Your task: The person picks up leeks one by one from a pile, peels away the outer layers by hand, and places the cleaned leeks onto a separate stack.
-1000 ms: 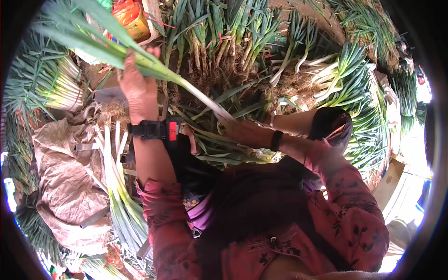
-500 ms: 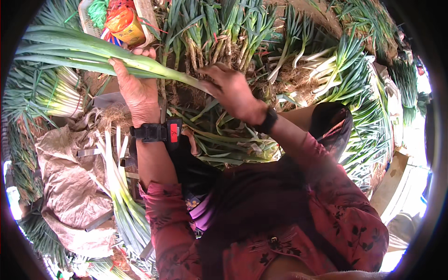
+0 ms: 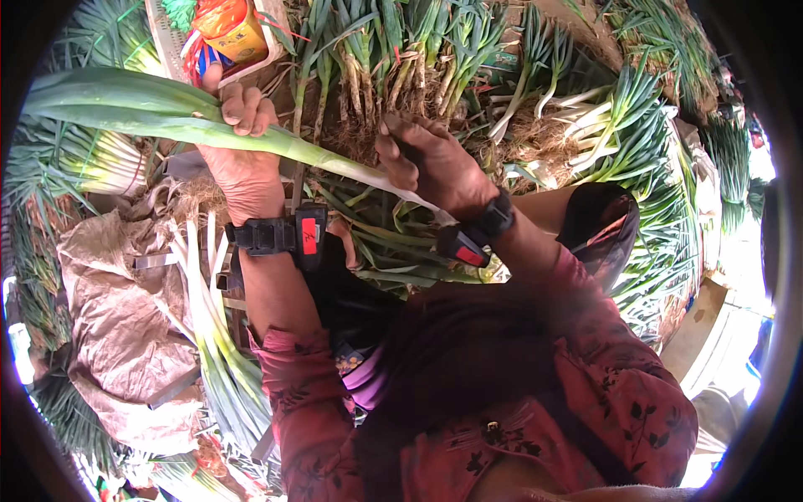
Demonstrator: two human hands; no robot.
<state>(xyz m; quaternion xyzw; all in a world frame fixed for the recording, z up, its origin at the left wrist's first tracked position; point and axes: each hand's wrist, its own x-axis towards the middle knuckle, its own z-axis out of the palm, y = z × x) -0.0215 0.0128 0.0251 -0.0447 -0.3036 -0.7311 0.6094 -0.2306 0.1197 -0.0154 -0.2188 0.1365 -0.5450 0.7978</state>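
A long heap of dark-green leafy leeks curves down the right side of the floor, the largest thing in view. Across on the left, a crumpled pinkish-brown cloth sack lies spread out, and beyond its upper edge sits a tied bundle of white-stemmed green leeks. A row of earthy green leeks with shaggy brown roots stretches along the far side of the work area. The single thick green-and-white leek is held aslant above the floor, its broad leaves reaching out left past the near edge of a white plastic basket and its pale shank sloping down to the right. Several slender white-stemmed leeks lie by the sack's right edge, roots away from the person. The left hand is closed around the thick leek where leaf meets stem, palm turned up and fingers curled over it. The right hand is half curled above the shank, thumb and forefinger apart; whether it touches the leek or pinches a thin layer, I cannot tell. Inside the basket, near its right edge, stands a yellow container. Each wrist wears a black strap with a small black box.
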